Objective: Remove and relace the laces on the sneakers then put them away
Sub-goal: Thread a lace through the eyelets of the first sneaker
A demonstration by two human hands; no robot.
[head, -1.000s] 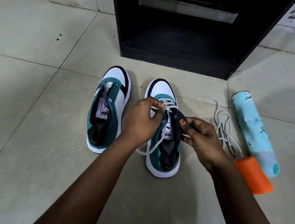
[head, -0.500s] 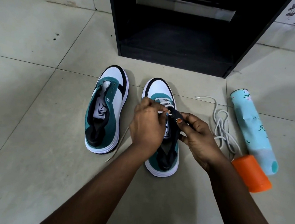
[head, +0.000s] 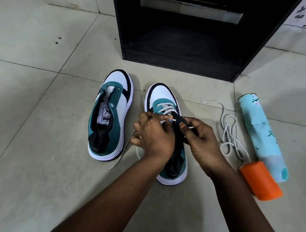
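On the tiled floor, the left hand (head: 152,135) is pinching the soft, limp white cotton lace (head: 163,108) while the right hand (head: 203,141) is gripping the teal-and-white suede sneaker (head: 162,97)'s eyelet flap, and the lace is probably best handled near its stiff tip.

Both hands (head: 176,136) curled, fingertips pinching, forearms converging.

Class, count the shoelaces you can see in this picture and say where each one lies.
2. One lace is partly threaded through the right sneaker, gripped by both hands. The loose lace lies coiled on the floor beside the spray can. The left sneaker shows none.
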